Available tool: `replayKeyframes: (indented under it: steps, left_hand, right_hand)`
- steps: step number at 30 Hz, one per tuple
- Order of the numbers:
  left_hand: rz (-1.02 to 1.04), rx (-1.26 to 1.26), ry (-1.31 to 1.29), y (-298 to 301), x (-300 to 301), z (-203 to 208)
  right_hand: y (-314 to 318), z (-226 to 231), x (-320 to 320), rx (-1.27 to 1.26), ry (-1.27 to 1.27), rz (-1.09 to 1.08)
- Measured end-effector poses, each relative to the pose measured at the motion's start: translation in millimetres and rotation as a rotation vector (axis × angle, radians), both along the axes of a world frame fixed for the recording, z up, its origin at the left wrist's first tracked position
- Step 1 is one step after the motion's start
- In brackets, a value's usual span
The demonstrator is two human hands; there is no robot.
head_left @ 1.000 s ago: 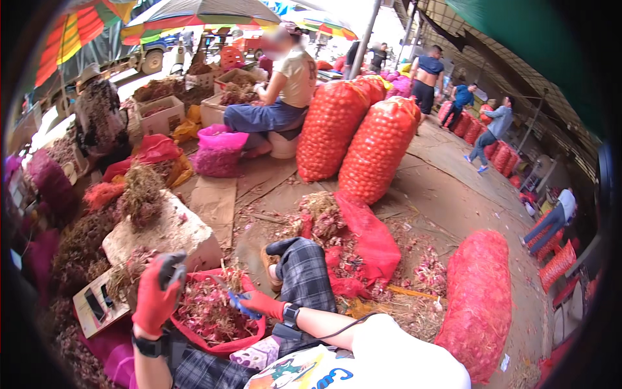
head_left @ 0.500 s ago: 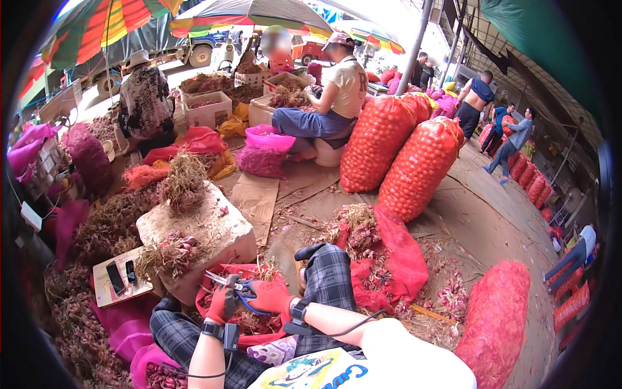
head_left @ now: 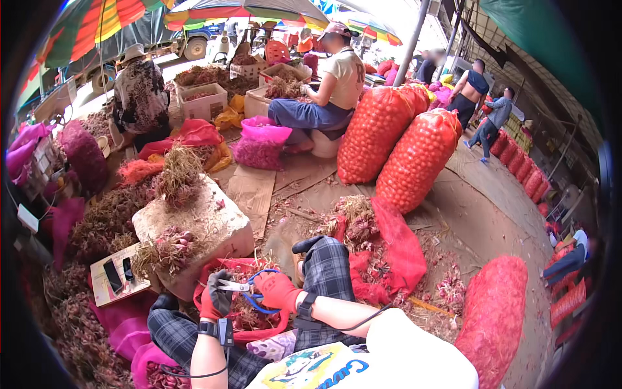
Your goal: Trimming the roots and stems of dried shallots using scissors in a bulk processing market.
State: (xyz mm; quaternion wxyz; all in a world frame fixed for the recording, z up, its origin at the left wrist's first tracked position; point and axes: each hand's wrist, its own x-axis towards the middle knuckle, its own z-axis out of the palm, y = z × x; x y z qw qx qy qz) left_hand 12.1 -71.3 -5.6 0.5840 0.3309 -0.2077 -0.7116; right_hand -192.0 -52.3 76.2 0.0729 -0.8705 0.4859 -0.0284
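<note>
My right hand, in a red glove, is closed around the blue handles of a pair of scissors. Their silver blades point left, lying against the fingers of my left hand. That hand wears a red and grey glove, its fingers curled; what they hold, if anything, is too small to make out. Below both hands, between my knees, an open red mesh bag contains loose shallots. Just ahead, a bunch of shallots with dry stalks lies on a white foam block, and another bunch sits at its far end.
Two phones rest on a board to the left, beside heaped shallots. A red mesh sack lies at my right. Filled red sacks stand ahead, near a seated co-worker. More shallots spill from red netting.
My left hand has turned, showing more of its grey side. The scissors have swung to point more squarely left, with their blue handles more visible. The whole view has shifted slightly.
</note>
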Motion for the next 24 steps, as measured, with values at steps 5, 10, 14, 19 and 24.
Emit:
replayKeyframes:
  steps: [5,10,14,19,24]
  left_hand:
    - [0.180,0.237,-0.269,5.4,12.4,20.1]
    - [-0.173,-0.035,-1.020,18.8,2.2,-5.2]
    - [-0.339,-0.162,-1.250,34.3,-4.1,14.4]
    - [-0.480,-0.100,-0.751,25.5,-28.0,49.3]
    - [-0.479,-0.021,-0.274,16.0,-60.7,52.6]
  right_hand:
    - [-22.6,-3.8,-30.5,0.054,-0.332,-0.172]
    - [-53.5,-12.0,-45.7,1.202,-1.506,-0.152]
    - [-69.2,16.2,-27.0,1.362,-1.710,-0.016]
    - [-85.5,13.2,9.0,1.459,-2.127,0.084]
    - [-87.5,6.6,43.0,1.229,-2.543,0.153]
